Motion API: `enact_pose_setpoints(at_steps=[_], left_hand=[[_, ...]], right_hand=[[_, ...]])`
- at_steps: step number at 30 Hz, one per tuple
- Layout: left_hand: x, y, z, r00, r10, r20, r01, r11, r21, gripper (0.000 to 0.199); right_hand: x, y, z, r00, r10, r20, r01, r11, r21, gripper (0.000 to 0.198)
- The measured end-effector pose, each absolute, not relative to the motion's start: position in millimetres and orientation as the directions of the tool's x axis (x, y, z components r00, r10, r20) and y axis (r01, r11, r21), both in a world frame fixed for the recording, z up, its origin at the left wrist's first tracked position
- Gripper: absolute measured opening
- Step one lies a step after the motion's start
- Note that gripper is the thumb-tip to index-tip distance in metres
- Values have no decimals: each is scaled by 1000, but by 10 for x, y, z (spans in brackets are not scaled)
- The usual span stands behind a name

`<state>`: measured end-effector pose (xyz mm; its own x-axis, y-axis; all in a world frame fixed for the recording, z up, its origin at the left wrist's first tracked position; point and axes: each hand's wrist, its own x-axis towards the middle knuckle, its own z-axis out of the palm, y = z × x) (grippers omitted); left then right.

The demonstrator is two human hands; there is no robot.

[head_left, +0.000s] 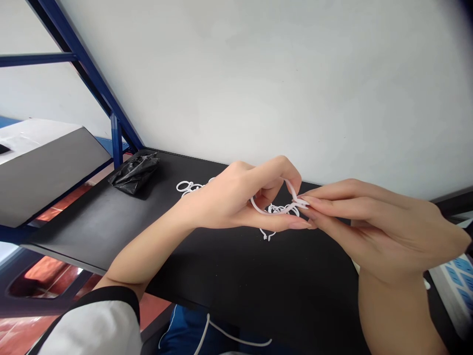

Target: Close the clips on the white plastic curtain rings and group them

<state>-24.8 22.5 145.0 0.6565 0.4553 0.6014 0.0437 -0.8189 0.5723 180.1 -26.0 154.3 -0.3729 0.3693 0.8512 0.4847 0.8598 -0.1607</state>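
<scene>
A white plastic curtain ring (271,212) is held in the air above the black table, its ends meeting at the right. My left hand (236,195) curls around the ring, with the thumb along its lower side and the index finger over its top. The fingertips of my right hand (365,217) pinch the ring's ends, close to my left thumb tip. Behind and below my hands lies a pile of similar white rings (271,235), partly hidden. More white rings (184,186) lie beyond my left wrist.
The black table (221,266) stands against a pale wall (266,88). A crumpled black plastic bag (135,172) lies at its far left corner. Blue metal frame bars (117,140) rise at the left. At the right edge is a blue-and-white object (456,286), partly behind my right arm.
</scene>
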Motion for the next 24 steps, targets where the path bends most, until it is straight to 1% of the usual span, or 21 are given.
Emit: enact_pose_setpoints(at_steps=[12,17,20,24], left_hand=[[-249,215,1471,661,452,599,14,-805,593,32],[-250,205,1478,670,460,583,47,-809,585,29],[-252,200,1480,672,473,570,67,-805,590,31],[-256,201,1484,682,500,534,102,-787,608,33]], right_hand=[[1789,-277,1540,-371,376,849,496,853,-161,29],[1788,-289,1524,-354,416,838,536,824,-182,27],[1790,-289,1525,-361,385,850,526,836,-155,26],[1800,-282,1514,-368,387,846,528,836,-153,24]])
